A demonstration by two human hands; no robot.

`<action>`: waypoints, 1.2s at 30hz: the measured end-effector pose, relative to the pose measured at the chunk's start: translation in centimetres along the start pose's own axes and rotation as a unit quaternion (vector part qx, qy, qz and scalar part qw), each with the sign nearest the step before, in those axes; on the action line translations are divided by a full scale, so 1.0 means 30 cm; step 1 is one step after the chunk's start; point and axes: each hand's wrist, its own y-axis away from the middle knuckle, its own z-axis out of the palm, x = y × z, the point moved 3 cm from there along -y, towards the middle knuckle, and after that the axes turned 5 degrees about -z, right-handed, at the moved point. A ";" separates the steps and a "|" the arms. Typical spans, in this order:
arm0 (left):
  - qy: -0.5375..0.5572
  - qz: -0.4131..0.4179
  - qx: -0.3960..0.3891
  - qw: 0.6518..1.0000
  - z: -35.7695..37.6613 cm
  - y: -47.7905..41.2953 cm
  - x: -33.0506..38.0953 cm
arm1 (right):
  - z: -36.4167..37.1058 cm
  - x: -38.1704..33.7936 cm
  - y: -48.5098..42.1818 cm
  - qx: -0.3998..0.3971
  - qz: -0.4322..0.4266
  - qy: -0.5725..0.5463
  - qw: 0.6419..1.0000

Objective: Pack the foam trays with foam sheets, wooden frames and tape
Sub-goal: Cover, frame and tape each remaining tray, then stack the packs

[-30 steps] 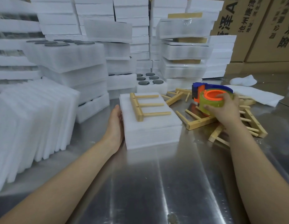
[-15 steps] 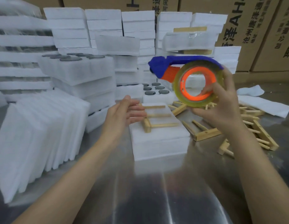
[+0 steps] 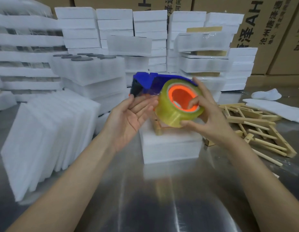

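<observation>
My right hand (image 3: 210,121) grips a tape dispenser (image 3: 170,96) in the air above the table, fingers curled round the yellowish tape roll with its orange core; the blue cutter end points left. My left hand (image 3: 130,118) is raised palm-up beside the cutter end, fingers straight, fingertips at the loose tape there. Below the hands, a white foam tray stack (image 3: 170,146) lies on the steel table, with a wooden frame (image 3: 158,129) on top, mostly hidden by the roll.
A row of upright foam sheets (image 3: 45,134) leans at the left. Loose wooden frames (image 3: 259,129) pile up at the right. Stacks of foam trays (image 3: 88,72) and wrapped packs (image 3: 204,52) fill the back, with cardboard boxes (image 3: 270,30) behind. The steel table (image 3: 162,198) stretches in front.
My right hand lifted the tape dispenser off the wooden frames and brought it over the foam stack. My left hand left the stack's side and rose to the cutter end.
</observation>
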 end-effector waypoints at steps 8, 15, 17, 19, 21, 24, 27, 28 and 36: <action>-0.081 0.038 -0.023 0.996 0.060 0.034 0.052 | 0.033 0.001 -0.015 0.085 0.029 -0.217 0.972; -0.086 0.080 -0.044 0.992 0.130 0.077 0.065 | 0.049 0.016 -0.017 0.054 0.110 -0.375 0.919; -0.084 0.082 -0.060 0.991 0.140 0.085 0.069 | 0.072 0.000 -0.023 0.020 0.109 -0.362 0.925; -0.091 0.078 -0.068 0.990 0.144 0.091 0.073 | 0.081 -0.005 -0.022 0.021 0.117 -0.367 0.922; -0.096 0.069 -0.067 0.991 0.146 0.095 0.073 | 0.068 -0.004 -0.023 0.055 0.137 -0.401 0.904; -0.106 0.034 -0.040 0.993 0.148 0.100 0.067 | 0.030 0.015 -0.025 0.102 0.140 -0.432 0.885; -0.114 -0.021 -0.002 0.993 0.142 0.104 0.063 | 0.013 0.027 -0.021 0.115 0.123 -0.438 0.883; -0.107 -0.035 0.011 0.994 0.138 0.103 0.061 | 0.011 0.029 -0.020 0.121 0.122 -0.440 0.882; -0.031 -0.127 0.089 0.987 0.107 0.084 0.035 | 0.001 0.028 -0.019 0.154 0.120 -0.420 0.886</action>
